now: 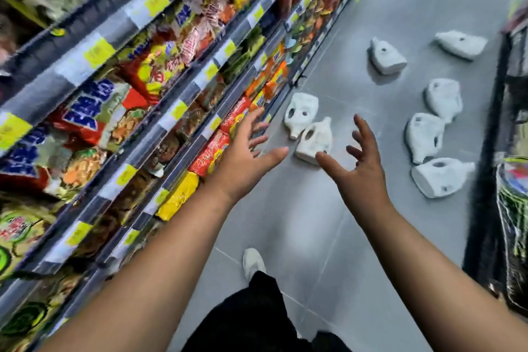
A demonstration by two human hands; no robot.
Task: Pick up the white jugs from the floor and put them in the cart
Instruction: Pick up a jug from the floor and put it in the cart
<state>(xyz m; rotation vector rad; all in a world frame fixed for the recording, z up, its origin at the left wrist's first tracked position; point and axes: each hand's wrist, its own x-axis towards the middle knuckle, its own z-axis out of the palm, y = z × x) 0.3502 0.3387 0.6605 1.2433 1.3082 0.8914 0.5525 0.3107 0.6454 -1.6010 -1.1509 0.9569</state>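
Several white jugs lie scattered on the grey floor of a shop aisle. The nearest jug [314, 141] lies on its side just beyond my fingertips, touching a second jug [301, 113] by the foot of the shelves. Others lie further right, among them one jug [440, 177] near the right edge and another jug [387, 56] further off. My left hand [248, 151] and my right hand [357, 163] reach forward above the floor, fingers spread, holding nothing. No cart is clearly visible.
Shelves [183, 100] full of colourful packets run along the left side. A dark rack [511, 151] with goods stands at the right edge. My shoe [253, 261] and dark trouser leg are below, on the grey tiled floor [314, 237].
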